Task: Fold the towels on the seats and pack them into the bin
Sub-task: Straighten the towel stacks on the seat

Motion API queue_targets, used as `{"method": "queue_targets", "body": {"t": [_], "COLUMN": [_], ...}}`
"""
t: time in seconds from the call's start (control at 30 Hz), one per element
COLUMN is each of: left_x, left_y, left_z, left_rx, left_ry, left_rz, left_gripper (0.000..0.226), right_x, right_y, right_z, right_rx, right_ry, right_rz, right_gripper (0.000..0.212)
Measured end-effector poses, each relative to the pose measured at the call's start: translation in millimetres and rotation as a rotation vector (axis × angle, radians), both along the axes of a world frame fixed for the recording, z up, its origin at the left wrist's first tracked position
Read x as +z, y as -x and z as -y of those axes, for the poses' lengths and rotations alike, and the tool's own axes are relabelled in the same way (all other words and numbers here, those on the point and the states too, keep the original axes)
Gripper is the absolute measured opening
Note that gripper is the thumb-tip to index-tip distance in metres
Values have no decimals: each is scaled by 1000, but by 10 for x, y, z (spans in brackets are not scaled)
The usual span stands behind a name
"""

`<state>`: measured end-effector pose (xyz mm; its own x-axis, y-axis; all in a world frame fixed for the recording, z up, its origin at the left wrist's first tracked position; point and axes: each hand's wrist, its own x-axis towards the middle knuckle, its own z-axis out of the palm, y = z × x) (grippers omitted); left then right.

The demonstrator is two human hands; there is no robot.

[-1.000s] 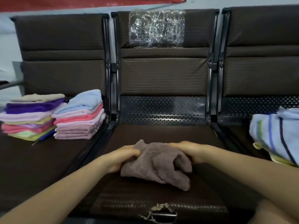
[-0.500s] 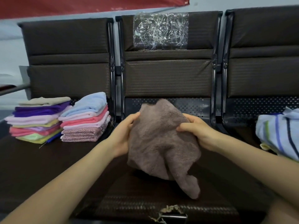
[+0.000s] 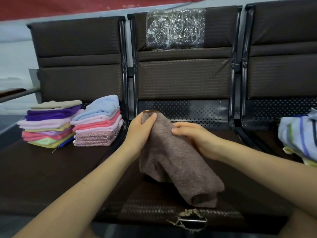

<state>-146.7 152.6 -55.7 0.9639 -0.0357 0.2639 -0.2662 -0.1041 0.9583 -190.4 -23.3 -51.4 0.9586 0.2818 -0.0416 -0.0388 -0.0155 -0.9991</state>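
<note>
the brown towel hangs bunched between both hands above the middle seat, its long axis slanting from the top corner by the left fingers down and toward the person's right, where the rolled low end touches or nearly touches the seat's front edge. the left hand pinches that top corner, thumb pressed over the hem and fingers curled behind the cloth. the right hand lies on the upper edge just beside it, fingers fairly straight and resting on the pile; whether any of them are tucked under the cloth i cannot tell. so nearly all the towel lies below and to the right of both sets of fingers, and the right hand looks the nearer one to slide along the edge and spread it for a fold. folded stacks sit well apart, on the seat left of the left fingers; a striped pile lies right of the right fingers. no bin is in view.
</note>
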Motion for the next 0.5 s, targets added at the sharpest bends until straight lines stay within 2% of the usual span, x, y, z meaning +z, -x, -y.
{"method": "queue_targets", "body": {"t": [0.07, 0.2, 0.3, 0.37, 0.43, 0.5], "left_x": [6, -8, 15, 35, 46, 70], "left_y": [-25, -28, 16, 53, 53, 31], "left_z": [-38, -93, -98, -101, -120, -156], "left_rx": [7, -65, -46, -17, -29, -47], "left_ry": [-18, -107, -122, -156, -92, 10], "left_rz": [-15, -21, 85, 165, 156, 81], "left_gripper": [14, 15, 28, 31, 23, 26], "right_x": [-6, 39, 76, 59, 67, 123], "right_y": [17, 12, 21, 22, 13, -3], "right_z": [-17, -26, -25, -29, -41, -14], "right_rx": [35, 25, 55, 54, 48, 18], "right_ry": [-12, -59, -74, -123, -161, -51], "right_rz": [-2, 40, 22, -8, -20, 30], "right_gripper": [35, 37, 41, 51, 52, 37]}}
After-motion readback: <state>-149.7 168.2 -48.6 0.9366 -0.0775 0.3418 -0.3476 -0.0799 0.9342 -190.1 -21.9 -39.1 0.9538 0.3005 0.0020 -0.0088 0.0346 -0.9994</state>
